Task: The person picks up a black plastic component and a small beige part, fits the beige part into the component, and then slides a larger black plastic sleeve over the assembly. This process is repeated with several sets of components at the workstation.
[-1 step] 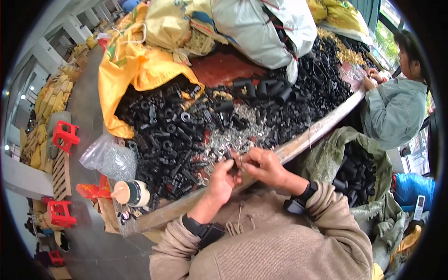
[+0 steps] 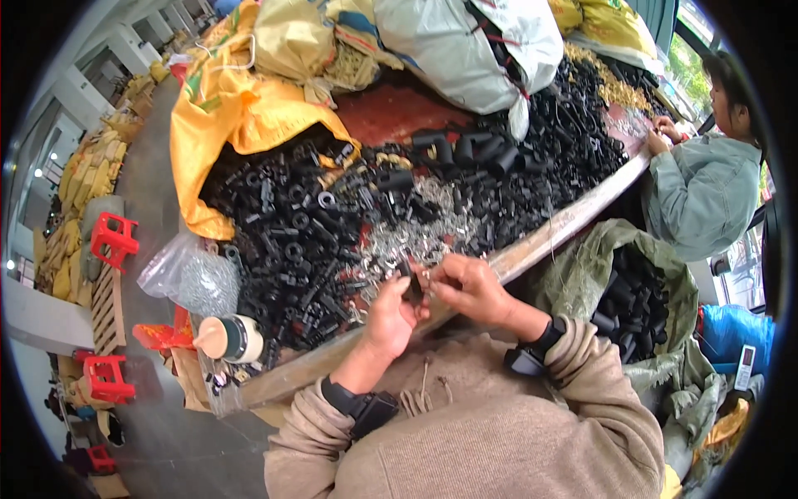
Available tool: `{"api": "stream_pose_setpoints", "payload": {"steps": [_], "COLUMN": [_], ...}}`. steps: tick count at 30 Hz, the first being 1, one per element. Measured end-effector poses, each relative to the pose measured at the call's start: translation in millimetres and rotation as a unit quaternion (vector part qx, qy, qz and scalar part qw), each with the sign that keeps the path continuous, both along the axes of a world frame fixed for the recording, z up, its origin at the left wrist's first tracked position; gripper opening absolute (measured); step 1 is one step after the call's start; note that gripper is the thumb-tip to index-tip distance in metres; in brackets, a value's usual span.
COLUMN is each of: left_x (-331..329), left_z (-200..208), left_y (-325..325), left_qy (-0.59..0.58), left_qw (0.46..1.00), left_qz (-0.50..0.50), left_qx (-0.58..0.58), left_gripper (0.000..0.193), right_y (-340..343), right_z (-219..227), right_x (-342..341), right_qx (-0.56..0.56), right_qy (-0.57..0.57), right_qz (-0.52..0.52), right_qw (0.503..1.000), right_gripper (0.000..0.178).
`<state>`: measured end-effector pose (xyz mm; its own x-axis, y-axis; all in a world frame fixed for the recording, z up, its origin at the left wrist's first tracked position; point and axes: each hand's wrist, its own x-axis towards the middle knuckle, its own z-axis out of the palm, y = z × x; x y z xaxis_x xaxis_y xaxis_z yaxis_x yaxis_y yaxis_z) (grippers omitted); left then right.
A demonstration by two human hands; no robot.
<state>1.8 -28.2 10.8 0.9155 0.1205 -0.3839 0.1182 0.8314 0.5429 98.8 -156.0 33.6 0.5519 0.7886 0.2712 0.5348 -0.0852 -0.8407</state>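
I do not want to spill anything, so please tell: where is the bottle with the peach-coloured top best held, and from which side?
Grip the bottle around its dark band, probably coming from the near table edge with the left hand, once free of the black piece. The body looks round and wider than the top; the clear bag is close behind.

Red tabletop (image 2: 386, 115) here, peeking through clutter! Pale wooden edge (image 2: 573, 218) along near side. Black parts (image 2: 278, 220) heaped thick, silver pieces (image 2: 420, 233) glinting mid-table, fat black tubes (image 2: 500, 158) just behind. White sack (image 2: 449, 62) slumped at back, golden pieces (image 2: 619, 87) farther right, jar (image 2: 239, 339) at left corner.
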Motion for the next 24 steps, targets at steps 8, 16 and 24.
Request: {"api": "stream_pose_setpoints", "payload": {"steps": [8, 16, 24], "left_x": [4, 19, 16], "left_z": [-9, -13, -8], "left_y": [0, -1, 0], "left_qy": [0.0, -0.013, 0.02], "left_qw": [0.997, 0.998, 0.995], "left_qz": [-0.018, -0.06, -0.076], "left_qx": [0.068, 0.028, 0.054], "left_gripper": [0.022, 0.025, 0.028], "right_y": [-36, -18, -3], "right_z": [-3, -6, -12], "right_x": [73, 36, 27], "right_qx": [0.115, 0.051, 0.002], "right_qy": [-0.023, -0.014, -0.068], "right_qz": [-0.234, -0.015, 0.06], "right_qw": [0.965, 0.998, 0.996], "right_gripper": [0.003, 0.005, 0.008]}}
